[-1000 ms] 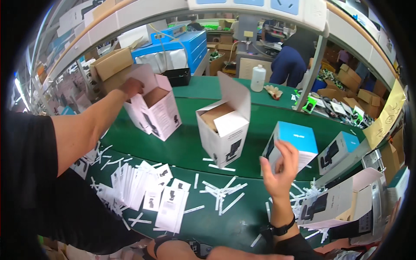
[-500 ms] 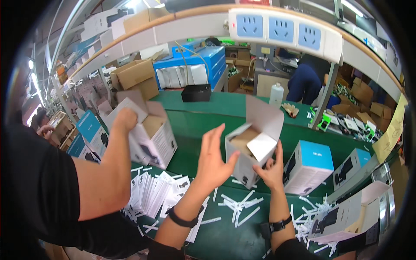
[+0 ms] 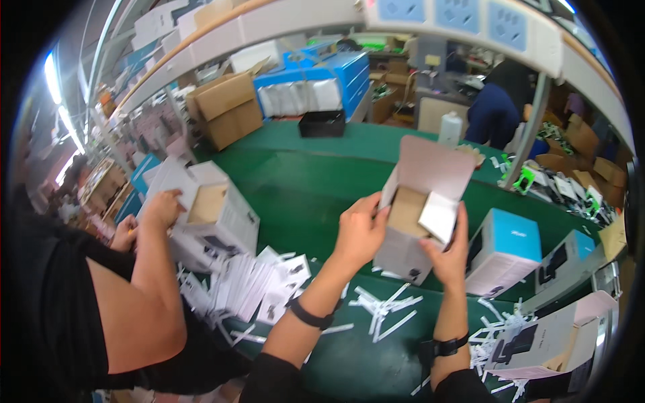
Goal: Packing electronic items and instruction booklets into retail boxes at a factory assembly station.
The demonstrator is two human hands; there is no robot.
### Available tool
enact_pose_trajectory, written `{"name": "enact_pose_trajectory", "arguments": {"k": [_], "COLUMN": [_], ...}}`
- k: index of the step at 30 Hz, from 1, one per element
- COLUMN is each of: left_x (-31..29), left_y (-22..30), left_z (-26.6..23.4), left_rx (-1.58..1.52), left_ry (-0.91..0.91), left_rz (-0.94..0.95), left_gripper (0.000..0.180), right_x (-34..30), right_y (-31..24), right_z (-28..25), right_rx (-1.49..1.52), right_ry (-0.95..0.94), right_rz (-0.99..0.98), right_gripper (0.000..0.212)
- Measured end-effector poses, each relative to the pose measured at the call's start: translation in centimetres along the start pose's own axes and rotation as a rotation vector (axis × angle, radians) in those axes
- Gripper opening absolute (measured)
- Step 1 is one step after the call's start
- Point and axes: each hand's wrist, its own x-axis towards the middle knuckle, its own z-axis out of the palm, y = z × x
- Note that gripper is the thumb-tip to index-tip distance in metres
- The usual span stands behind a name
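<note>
An open white carton (image 3: 437, 168) with its lid flap standing up is lifted a little above the green belt (image 3: 302, 181). My left hand (image 3: 359, 232) grips its left side, fingers at the rim. My right hand (image 3: 449, 252) holds its right side, with the thumb near a small white inner flap. Brown cardboard lining shows inside the carton. Both of my wrists wear dark bands.
A co-worker's bare arm (image 3: 144, 282) on the left holds a second open white carton (image 3: 225, 215). White leaflets (image 3: 252, 289) and paper strips (image 3: 383, 309) lie on the belt. A closed blue-and-white box (image 3: 504, 252) stands to the right. Brown cartons (image 3: 225, 107) sit at the back left.
My hands went from apart and free to both gripping the open carton, which has come nearer. The co-worker's carton has moved left and lower.
</note>
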Motion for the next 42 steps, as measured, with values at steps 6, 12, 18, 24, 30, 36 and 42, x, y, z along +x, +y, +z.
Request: {"name": "enact_pose_trajectory", "arguments": {"k": [6, 12, 18, 24, 30, 36, 42], "left_x": [-4.6, -18.7, -23.7, -20.6, -13.0, -4.2, 2.5], "left_y": [1.5, -0.4, -5.9, -3.1, 4.2, 8.9, 8.0], "left_z": [-1.4, -10.7, -14.4, -13.8, -15.7, -5.1, 4.9], "left_rx": [-0.14, 0.798, 0.593, 0.891, 0.695, -0.525, 0.439], "left_ry": [0.052, -0.093, -0.462, -0.321, -0.26, 0.17, 0.075], "left_rz": [-0.058, -0.469, -0.971, -0.682, -0.538, -0.124, 0.197], "left_gripper": [0.053, 0.107, 0.076, 0.049, 0.027, 0.035, 0.016], "right_x": [1.0, 1.3, 1.2, 1.0, 1.5, 1.5, 0.7], "right_y": [0.9, 1.7, 1.6, 1.9, 1.3, 1.5, 0.5], "right_z": [-3.6, -2.9, -5.1, -6.2, -4.5, -7.2, -8.1], "right_rx": [0.03, 0.111, 0.17, 0.177, 0.279, -0.009, -0.043], "right_ry": [-0.035, -0.046, -0.045, -0.028, -0.002, -0.013, -0.01], "right_rz": [-0.05, -0.013, -0.024, -0.022, 0.001, 0.094, 0.111], "right_gripper": [0.11, 0.112, 0.11, 0.113, 0.111, 0.114, 0.113]}}
